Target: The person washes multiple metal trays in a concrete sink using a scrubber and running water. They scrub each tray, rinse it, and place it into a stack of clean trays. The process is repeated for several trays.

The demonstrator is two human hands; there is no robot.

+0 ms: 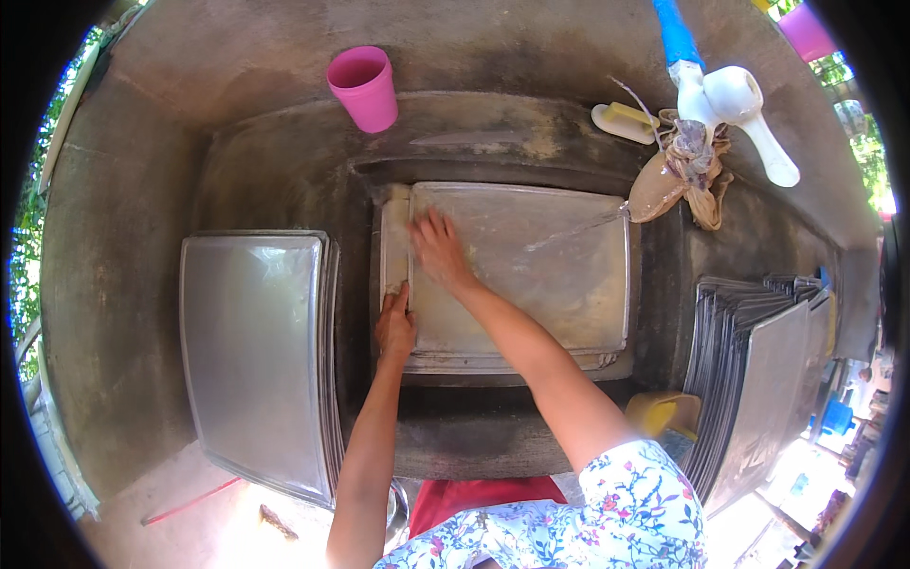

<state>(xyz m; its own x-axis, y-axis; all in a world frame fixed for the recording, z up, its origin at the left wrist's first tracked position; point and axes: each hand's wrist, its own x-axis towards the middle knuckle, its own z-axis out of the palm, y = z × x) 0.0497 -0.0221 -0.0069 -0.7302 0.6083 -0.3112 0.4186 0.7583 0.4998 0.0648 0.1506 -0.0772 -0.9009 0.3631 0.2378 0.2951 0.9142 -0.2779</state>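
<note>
A flat metal tray [531, 275] lies wet in the sunken middle of a concrete basin, on top of other trays whose edges show at its left and front. My right hand [439, 247] is laid flat on its upper left part, fingers apart and slightly blurred. At the tray's left rim, my left hand [395, 327] is closed about the edge, one finger stretched along it. A thin stream of water reaches the tray's right edge from a brown cloth [659, 185] tied over the white faucet [730, 95].
A stack of metal trays [251, 341] sits on the left ledge. Several more trays [758, 379] lean together at the right, near a yellow scoop-like container [664, 414]. On the back ledge are a pink cup [365, 90] and a yellow-handled brush [626, 121]. The concrete wall [256, 57] rises behind.
</note>
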